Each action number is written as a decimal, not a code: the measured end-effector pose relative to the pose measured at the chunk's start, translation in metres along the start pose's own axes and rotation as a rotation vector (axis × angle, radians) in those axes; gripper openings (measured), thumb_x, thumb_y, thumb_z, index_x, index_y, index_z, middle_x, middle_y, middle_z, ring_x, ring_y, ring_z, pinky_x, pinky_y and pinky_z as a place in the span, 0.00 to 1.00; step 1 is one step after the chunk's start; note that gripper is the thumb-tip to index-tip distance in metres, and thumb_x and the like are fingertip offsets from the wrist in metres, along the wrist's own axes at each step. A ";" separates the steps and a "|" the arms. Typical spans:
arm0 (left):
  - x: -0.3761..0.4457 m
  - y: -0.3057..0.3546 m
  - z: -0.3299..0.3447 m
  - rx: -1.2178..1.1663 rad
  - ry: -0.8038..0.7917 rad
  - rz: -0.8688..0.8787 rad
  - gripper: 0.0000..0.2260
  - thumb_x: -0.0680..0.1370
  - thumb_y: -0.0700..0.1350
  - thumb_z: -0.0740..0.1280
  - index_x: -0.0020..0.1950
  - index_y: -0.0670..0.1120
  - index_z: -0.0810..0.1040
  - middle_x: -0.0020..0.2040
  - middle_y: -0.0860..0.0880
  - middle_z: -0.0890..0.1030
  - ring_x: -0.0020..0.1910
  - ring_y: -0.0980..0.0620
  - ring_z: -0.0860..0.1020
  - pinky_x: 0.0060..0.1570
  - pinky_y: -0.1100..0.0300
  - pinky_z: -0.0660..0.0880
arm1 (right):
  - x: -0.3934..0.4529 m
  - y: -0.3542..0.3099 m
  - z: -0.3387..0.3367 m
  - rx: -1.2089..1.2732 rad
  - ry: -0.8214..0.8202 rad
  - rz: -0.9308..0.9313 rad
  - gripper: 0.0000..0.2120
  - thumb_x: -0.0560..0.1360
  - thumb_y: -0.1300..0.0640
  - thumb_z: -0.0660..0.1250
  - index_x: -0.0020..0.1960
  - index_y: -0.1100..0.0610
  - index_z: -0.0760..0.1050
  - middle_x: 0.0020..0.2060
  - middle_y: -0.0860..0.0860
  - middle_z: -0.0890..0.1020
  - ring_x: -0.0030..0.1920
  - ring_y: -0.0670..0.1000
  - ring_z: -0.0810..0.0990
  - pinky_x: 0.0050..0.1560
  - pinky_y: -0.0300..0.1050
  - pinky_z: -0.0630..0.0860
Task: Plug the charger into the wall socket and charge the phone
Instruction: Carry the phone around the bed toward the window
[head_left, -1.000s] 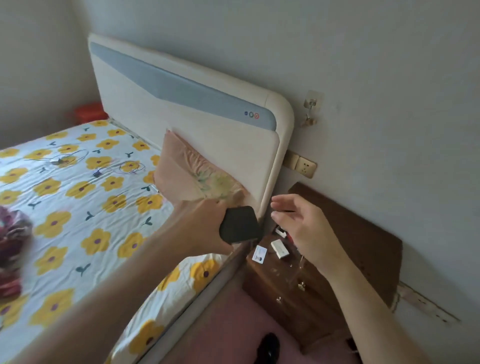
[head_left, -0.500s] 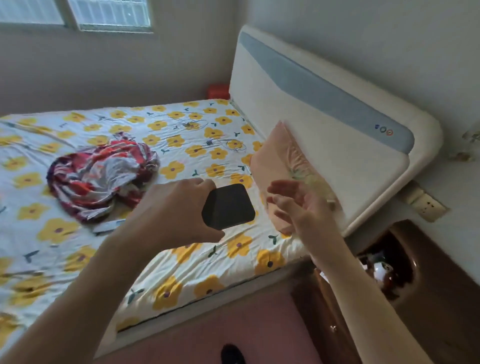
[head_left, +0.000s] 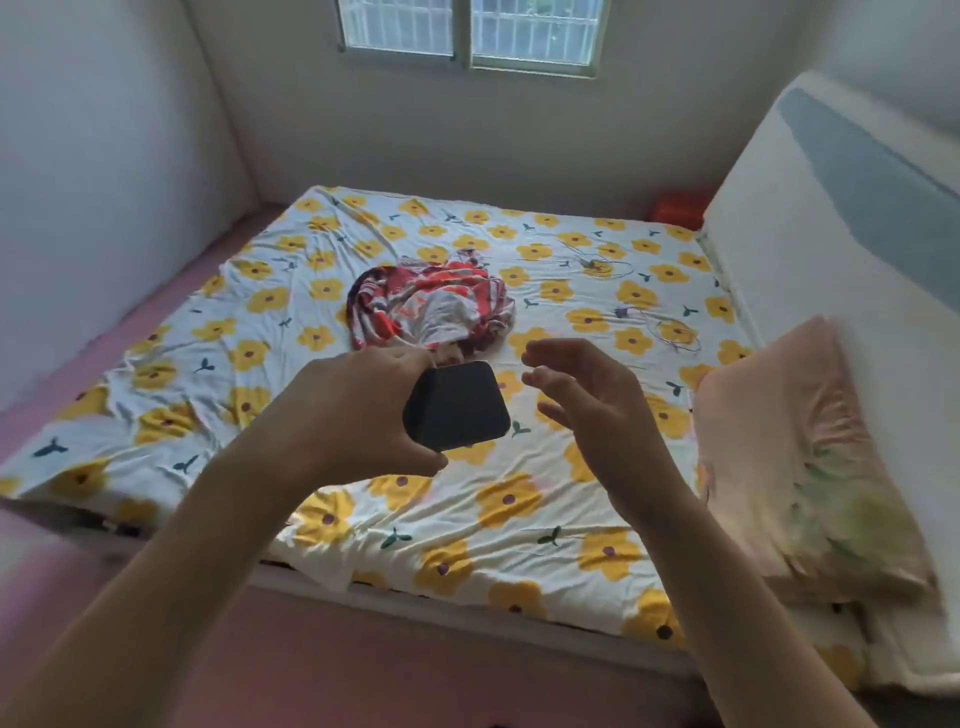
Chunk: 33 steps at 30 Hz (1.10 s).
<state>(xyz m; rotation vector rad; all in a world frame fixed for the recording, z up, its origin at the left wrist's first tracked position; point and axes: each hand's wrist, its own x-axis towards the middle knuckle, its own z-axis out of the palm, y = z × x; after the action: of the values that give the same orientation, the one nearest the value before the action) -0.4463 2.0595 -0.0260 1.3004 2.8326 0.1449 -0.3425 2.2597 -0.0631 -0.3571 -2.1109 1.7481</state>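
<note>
- The left hand (head_left: 358, 410) is gripping the phone (head_left: 456, 405) by one end, dark screen facing up, holding it above the near part of the bed (head_left: 467, 525).
- The right hand (head_left: 587, 410) is hovering just beside the phone, fingers loosely spread and holding nothing; the two hands are apart.
- The step in hand looks like finding the charger, which I cannot pick out with certainty. Thin dark cords (head_left: 670, 327) are lying looped on the sheet near the headboard (head_left: 831, 218), well beyond the hands, and may be its cable.
- To do this well, the free right hand should be reaching for the cord while the left is keeping the phone steady, then tracing the cable to its plug end before turning back toward the wall.
- A crumpled red patterned cloth (head_left: 431, 301) is lying mid-bed, a pink pillow (head_left: 795, 441) is leaning at the right, and a window (head_left: 467, 31) is showing at the far wall.
- Compared with a second ago, the view has been swinging left: the wall socket and bedside table have gone out of sight, and the whole bed is now facing the person.
</note>
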 end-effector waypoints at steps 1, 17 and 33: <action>-0.003 -0.004 -0.001 0.008 0.000 -0.033 0.28 0.61 0.67 0.70 0.56 0.56 0.71 0.44 0.59 0.76 0.39 0.59 0.76 0.31 0.65 0.70 | 0.008 0.001 0.005 0.005 -0.035 -0.009 0.08 0.78 0.55 0.67 0.56 0.47 0.81 0.51 0.41 0.85 0.54 0.43 0.84 0.57 0.48 0.80; -0.129 -0.087 -0.001 -0.037 0.004 -0.708 0.23 0.62 0.65 0.71 0.51 0.57 0.71 0.44 0.57 0.77 0.40 0.55 0.75 0.31 0.60 0.66 | 0.043 -0.006 0.189 0.083 -0.594 0.006 0.10 0.78 0.57 0.66 0.57 0.52 0.81 0.52 0.45 0.85 0.53 0.46 0.83 0.60 0.55 0.79; -0.306 -0.272 -0.038 0.012 0.069 -0.969 0.24 0.61 0.68 0.68 0.51 0.59 0.71 0.42 0.58 0.76 0.40 0.56 0.77 0.35 0.59 0.70 | 0.007 -0.072 0.457 0.078 -0.857 -0.088 0.10 0.77 0.55 0.66 0.56 0.48 0.81 0.51 0.41 0.85 0.55 0.45 0.83 0.61 0.55 0.78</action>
<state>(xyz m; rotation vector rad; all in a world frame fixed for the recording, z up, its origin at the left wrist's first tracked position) -0.4541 1.6488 -0.0190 -0.1755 3.1365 0.1398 -0.5468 1.8448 -0.0639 0.6154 -2.5059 2.1550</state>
